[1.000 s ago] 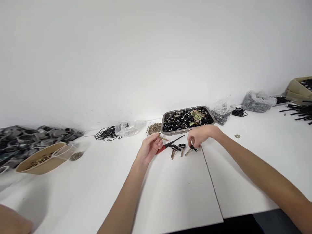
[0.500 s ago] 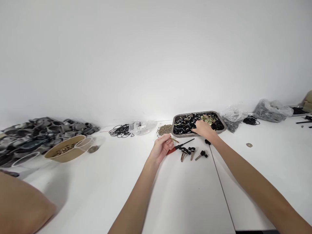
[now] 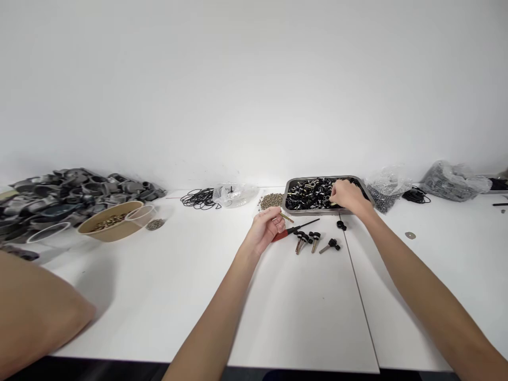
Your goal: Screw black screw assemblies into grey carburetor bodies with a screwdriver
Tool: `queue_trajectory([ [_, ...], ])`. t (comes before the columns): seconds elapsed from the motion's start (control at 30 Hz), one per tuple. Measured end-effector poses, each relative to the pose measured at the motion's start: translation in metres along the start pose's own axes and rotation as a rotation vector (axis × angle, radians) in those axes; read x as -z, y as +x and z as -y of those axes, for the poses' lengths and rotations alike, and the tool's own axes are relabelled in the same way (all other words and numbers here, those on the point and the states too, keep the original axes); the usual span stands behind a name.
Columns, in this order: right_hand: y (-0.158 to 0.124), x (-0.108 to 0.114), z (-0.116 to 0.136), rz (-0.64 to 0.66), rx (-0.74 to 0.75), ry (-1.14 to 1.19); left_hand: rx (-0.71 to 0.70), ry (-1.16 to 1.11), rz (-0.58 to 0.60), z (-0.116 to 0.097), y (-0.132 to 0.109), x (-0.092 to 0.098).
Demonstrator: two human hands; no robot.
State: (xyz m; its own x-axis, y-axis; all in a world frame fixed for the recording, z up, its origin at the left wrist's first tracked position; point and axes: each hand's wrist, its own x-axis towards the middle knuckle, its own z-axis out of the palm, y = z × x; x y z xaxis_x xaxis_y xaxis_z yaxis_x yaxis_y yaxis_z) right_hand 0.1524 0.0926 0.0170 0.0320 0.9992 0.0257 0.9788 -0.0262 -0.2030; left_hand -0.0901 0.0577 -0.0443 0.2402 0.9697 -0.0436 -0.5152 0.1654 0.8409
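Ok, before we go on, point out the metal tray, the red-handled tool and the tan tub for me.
Metal tray (image 3: 313, 212): head view, on its near rim.
Red-handled tool (image 3: 294, 229): head view, on the black part past the red.
Tan tub (image 3: 111, 235): head view, on its outer wall.

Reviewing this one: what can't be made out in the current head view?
All in the head view:
What the right hand may grip at the metal tray: hidden by the hand itself.
One end of the brass-coloured rod: hidden inside the left hand.
Rest of the other person's arm: cut off by the left edge.
Tip shape of the red-handled tool: too small.
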Motion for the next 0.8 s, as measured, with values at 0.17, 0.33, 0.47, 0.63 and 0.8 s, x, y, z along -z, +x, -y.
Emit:
queue_trajectory([
  [0.17,-0.002,0.029,-0.027,0.025,0.103,0.245,0.011,0.009,-0.003,0.0,0.0,-0.001],
  [0.33,-0.009,0.042,-0.034,0.008,0.173,0.396,0.015,0.015,-0.011,0.0,0.0,-0.002],
  [0.47,-0.017,0.047,-0.032,0.1,0.215,0.393,0.022,0.026,-0.026,0.0,-0.001,-0.004],
  [0.63,-0.021,0.051,-0.035,0.192,0.26,0.362,0.036,0.03,-0.049,-0.001,0.0,-0.005],
  [0.8,-0.024,0.053,-0.035,0.213,0.26,0.37,0.0,0.026,-0.091,-0.002,0.0,-0.004],
])
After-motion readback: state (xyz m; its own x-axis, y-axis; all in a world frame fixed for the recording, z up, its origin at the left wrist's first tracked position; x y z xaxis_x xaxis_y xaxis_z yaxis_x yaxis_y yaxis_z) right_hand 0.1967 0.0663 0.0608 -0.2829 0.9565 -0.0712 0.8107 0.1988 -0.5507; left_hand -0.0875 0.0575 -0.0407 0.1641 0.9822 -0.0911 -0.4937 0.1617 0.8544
